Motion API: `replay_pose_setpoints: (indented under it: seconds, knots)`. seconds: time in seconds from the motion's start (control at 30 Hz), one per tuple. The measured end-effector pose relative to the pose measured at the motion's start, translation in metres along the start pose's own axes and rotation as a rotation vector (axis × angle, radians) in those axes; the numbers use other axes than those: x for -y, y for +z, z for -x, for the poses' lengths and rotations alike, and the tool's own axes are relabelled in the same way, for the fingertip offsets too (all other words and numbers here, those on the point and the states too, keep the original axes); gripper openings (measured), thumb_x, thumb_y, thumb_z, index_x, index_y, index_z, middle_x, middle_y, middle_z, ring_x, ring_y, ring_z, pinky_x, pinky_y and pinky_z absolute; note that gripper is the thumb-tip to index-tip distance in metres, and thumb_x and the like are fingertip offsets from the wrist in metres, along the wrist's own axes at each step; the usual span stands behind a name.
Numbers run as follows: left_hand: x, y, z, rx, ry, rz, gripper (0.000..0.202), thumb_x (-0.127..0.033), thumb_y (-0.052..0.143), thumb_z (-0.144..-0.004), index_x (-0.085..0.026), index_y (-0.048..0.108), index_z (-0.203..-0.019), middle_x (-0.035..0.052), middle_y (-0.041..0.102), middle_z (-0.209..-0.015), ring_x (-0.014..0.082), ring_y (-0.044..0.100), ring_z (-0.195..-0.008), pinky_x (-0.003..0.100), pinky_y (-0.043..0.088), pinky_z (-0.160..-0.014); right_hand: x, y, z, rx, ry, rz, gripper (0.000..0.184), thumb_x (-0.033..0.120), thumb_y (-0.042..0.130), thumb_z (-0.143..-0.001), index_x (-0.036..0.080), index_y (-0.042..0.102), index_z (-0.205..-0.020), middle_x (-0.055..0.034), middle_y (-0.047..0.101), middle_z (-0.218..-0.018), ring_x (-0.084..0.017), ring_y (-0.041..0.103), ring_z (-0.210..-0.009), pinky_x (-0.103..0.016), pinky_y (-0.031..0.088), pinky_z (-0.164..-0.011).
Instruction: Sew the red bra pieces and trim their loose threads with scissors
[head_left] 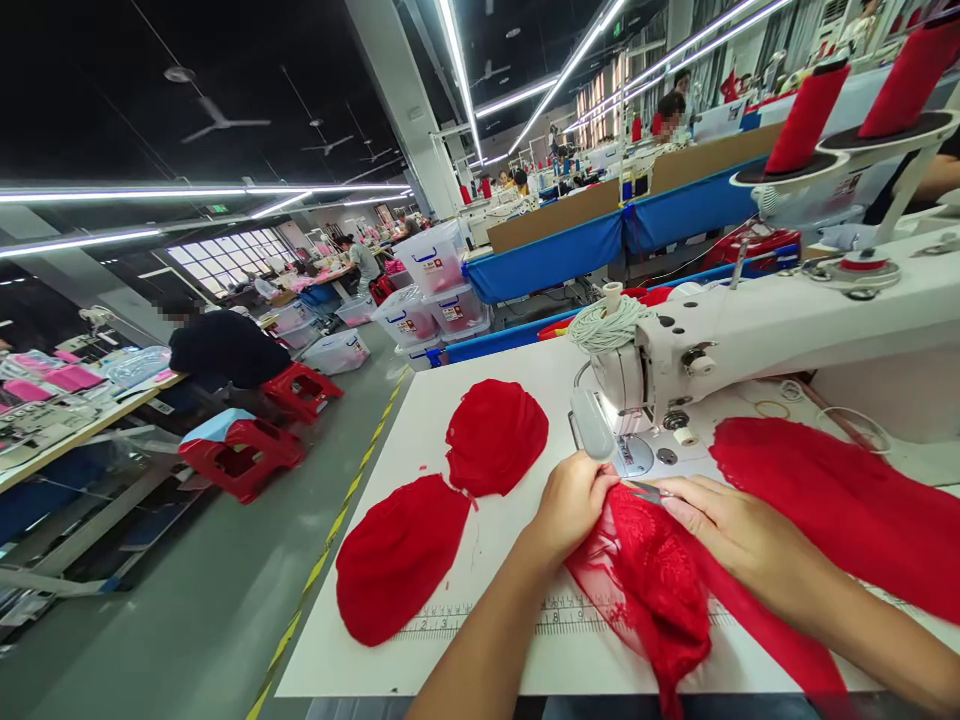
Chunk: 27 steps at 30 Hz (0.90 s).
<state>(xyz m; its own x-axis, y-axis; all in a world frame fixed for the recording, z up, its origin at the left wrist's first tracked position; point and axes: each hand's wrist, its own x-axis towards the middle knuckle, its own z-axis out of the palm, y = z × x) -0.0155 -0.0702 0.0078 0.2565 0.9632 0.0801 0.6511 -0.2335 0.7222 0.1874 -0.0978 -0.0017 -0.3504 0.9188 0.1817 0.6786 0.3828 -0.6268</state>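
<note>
My left hand [571, 503] is closed on the top edge of a red lace piece [651, 580] that lies on the white sewing table [480, 560], just in front of the sewing machine [750, 350] needle area. My right hand [724, 530] lies over the same lace piece and grips small metal snips [645, 490] whose tip points left toward the left hand. Two red cup-shaped fabric pieces, one nearer [401, 555] and one farther [495, 435], rest to the left. More red fabric [840, 505] lies on the right.
Red thread cones [806, 118] stand on the machine's stand, and a white cord spool [604, 325] sits beside the machine head. A printed ruler [450, 622] runs along the table front. Left is an aisle with red stools [244, 455], plastic bins [431, 290] and other workers.
</note>
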Motion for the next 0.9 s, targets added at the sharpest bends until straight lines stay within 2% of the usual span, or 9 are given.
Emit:
replay_pose_setpoints:
  seconds: [0.13, 0.3, 0.47, 0.6, 0.73, 0.8, 0.9]
  knots:
    - [0.004, -0.001, -0.002, -0.026, -0.018, 0.040, 0.012, -0.018, 0.049, -0.087, -0.021, 0.055, -0.077, 0.0018, 0.064, -0.080, 0.0192, 0.059, -0.078, 0.030, 0.045, -0.076, 0.003, 0.000, -0.009, 0.033, -0.026, 0.263, 0.048, 0.041, 0.027, -0.099, 0.029, 0.073, -0.101, -0.0035, 0.076, -0.106, -0.025, 0.074, -0.084, -0.036, 0.058, -0.061]
    - [0.009, -0.002, -0.005, -0.042, -0.023, 0.092, 0.010, -0.019, 0.051, -0.084, -0.021, 0.053, -0.074, 0.0015, 0.063, -0.080, 0.0192, 0.058, -0.081, 0.029, 0.044, -0.078, 0.006, 0.005, -0.013, 0.033, -0.052, 0.367, 0.048, 0.040, 0.028, -0.097, 0.028, 0.075, -0.094, -0.0058, 0.077, -0.094, -0.027, 0.072, -0.069, -0.036, 0.051, -0.047]
    - [0.012, 0.000, -0.005, -0.092, -0.051, 0.128, 0.014, -0.019, 0.051, -0.084, -0.021, 0.049, -0.070, 0.0009, 0.059, -0.077, 0.0182, 0.055, -0.077, 0.028, 0.042, -0.071, 0.006, 0.009, -0.010, 0.043, -0.082, 0.414, 0.040, 0.039, 0.035, -0.095, 0.029, 0.074, -0.094, -0.0035, 0.076, -0.085, -0.025, 0.071, -0.066, -0.032, 0.047, -0.046]
    - [0.015, 0.004, -0.008, -0.135, -0.069, 0.152, 0.013, -0.020, 0.053, -0.085, -0.020, 0.051, -0.072, 0.0017, 0.061, -0.083, 0.0181, 0.056, -0.080, 0.028, 0.043, -0.072, 0.009, 0.007, -0.013, 0.025, -0.009, 0.442, 0.041, 0.040, 0.032, -0.096, 0.032, 0.072, -0.095, -0.0018, 0.075, -0.089, -0.024, 0.071, -0.070, -0.032, 0.047, -0.048]
    - [0.016, 0.004, -0.009, -0.169, -0.088, 0.154, 0.010, -0.019, 0.050, -0.087, -0.019, 0.056, -0.079, 0.0043, 0.062, -0.089, 0.0199, 0.058, -0.086, 0.030, 0.046, -0.076, 0.015, 0.006, -0.023, 0.075, 0.047, 0.460, 0.041, 0.041, 0.033, -0.095, 0.029, 0.070, -0.082, -0.0026, 0.073, -0.080, -0.026, 0.069, -0.069, -0.032, 0.045, -0.050]
    - [0.015, 0.001, -0.007, -0.155, -0.084, 0.144, 0.013, -0.018, 0.048, -0.089, -0.018, 0.059, -0.082, 0.0062, 0.063, -0.092, 0.0213, 0.059, -0.088, 0.032, 0.046, -0.079, 0.017, 0.004, -0.027, 0.078, 0.073, 0.458, 0.041, 0.041, 0.033, -0.094, 0.029, 0.069, -0.078, -0.0032, 0.072, -0.078, -0.027, 0.069, -0.069, -0.033, 0.044, -0.049]
    - [0.011, -0.007, -0.003, -0.052, -0.036, 0.139, 0.014, -0.016, 0.052, -0.087, -0.019, 0.066, -0.086, 0.0071, 0.065, -0.099, 0.0224, 0.060, -0.095, 0.034, 0.046, -0.087, 0.017, -0.001, -0.026, 0.063, 0.142, 0.450, 0.045, 0.041, 0.027, -0.095, 0.029, 0.070, -0.088, -0.0050, 0.075, -0.091, -0.029, 0.071, -0.072, -0.034, 0.044, -0.048]
